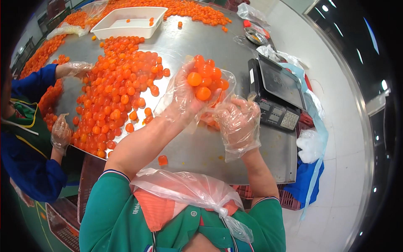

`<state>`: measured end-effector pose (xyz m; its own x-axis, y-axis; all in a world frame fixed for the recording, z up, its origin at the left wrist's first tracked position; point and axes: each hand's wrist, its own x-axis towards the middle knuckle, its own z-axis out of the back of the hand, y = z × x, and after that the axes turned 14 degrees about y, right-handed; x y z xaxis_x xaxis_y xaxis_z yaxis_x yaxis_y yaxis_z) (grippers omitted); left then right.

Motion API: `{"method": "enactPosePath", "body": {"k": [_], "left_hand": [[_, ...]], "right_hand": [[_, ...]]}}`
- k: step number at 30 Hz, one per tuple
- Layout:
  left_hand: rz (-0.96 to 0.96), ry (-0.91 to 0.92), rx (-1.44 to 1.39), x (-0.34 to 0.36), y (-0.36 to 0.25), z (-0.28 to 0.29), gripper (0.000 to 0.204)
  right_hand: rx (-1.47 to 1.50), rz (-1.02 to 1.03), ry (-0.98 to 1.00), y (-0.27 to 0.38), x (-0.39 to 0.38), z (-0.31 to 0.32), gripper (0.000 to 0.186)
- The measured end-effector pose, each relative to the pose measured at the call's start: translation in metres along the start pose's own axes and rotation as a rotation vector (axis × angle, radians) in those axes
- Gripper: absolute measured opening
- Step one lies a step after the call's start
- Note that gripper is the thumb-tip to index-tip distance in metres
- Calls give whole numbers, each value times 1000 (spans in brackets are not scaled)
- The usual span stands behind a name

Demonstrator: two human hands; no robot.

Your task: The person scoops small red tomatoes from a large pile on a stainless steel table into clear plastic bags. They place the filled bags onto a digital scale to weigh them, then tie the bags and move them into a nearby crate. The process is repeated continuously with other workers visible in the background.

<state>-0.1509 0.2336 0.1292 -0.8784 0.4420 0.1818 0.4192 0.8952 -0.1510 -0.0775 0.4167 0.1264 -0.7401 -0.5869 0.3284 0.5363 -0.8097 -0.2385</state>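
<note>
My left hand (183, 90), in a clear plastic glove, cups a handful of shiny round orange egg yolks (205, 80) above the metal table. Below it, a clear plastic bag (208, 114) with more yolks inside hangs between my hands. My right hand (238, 122), gloved too, has its fingers curled on the bag's edge; the exact grip is partly hidden by the crumpled film. To the left of my forearm spreads a big heap of loose yolks (113, 98). A squashed yolk (163, 160) lies on the table near my left arm.
A black digital scale (277, 92) stands right of my hands. A white tub (126, 30) sits at the far side, with more yolks (197, 12) behind. On the left, a co-worker's gloved hands (61, 134) touch the heap. A metal bowl (256, 36) lies far right.
</note>
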Motion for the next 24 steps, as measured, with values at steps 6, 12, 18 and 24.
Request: {"method": "enactPosePath", "body": {"k": [6,12,18,24], "left_hand": [[-96,-158,100,13,17,27,24],[-49,-312,454,32,18,61,19],[188,-471,569,43,12,43,23],[337,-295,841,32,-18,78,35]], "right_hand": [[-89,-48,8,2,10,-7,37],[-202,-124,-68,-23,16,-38,44],[244,-230,52,-37,3,-32,29],[708,-249,-22,-41,9,-58,24]]}}
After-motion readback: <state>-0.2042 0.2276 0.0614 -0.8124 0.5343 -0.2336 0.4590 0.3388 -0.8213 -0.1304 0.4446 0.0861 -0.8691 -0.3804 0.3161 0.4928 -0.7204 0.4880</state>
